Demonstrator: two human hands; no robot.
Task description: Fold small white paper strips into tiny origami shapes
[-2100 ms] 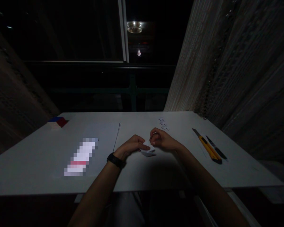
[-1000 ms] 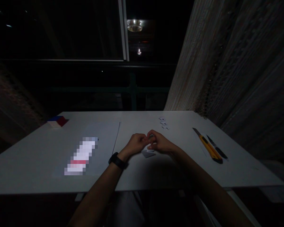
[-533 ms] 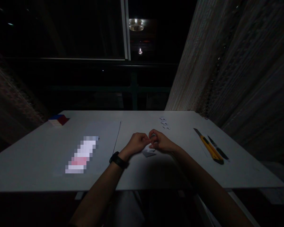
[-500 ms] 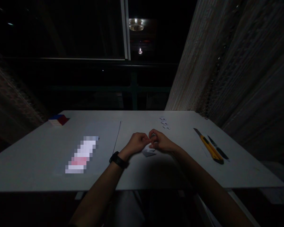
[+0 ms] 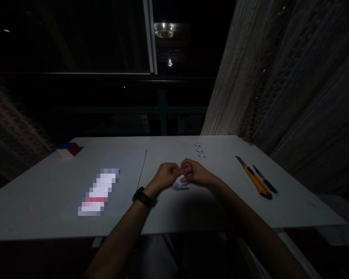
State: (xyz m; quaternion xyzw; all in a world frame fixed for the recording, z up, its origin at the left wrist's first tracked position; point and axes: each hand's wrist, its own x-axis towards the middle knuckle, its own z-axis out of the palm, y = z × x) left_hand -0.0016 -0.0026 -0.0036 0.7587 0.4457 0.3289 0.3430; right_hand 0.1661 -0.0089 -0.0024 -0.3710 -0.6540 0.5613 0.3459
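Observation:
My left hand (image 5: pixel 167 175), with a black watch (image 5: pixel 144 197) on the wrist, is closed in a pinch over the middle of the table. Against it, fingertip to fingertip, my right hand (image 5: pixel 196 172) is also closed, its fingers bent. Both hold a small piece of folded white paper (image 5: pixel 180 186), which shows just below the fingers. Its upper part is hidden behind my hands, and its exact folds are too dark to make out.
On the white table (image 5: pixel 163 145), several small paper pieces (image 5: pixel 200 151) lie beyond my hands. A yellow utility knife (image 5: pixel 256 180) and a dark pen-like tool (image 5: pixel 266 181) are at right. To the left are paper sheets (image 5: pixel 130 166), a blurred-out bright phone (image 5: pixel 100 192) and a coloured cube (image 5: pixel 69 149).
The whole view has shifted slightly. My hands stay together at the folded paper, with only small finger movement; the paper has tilted a little and less of it shows.

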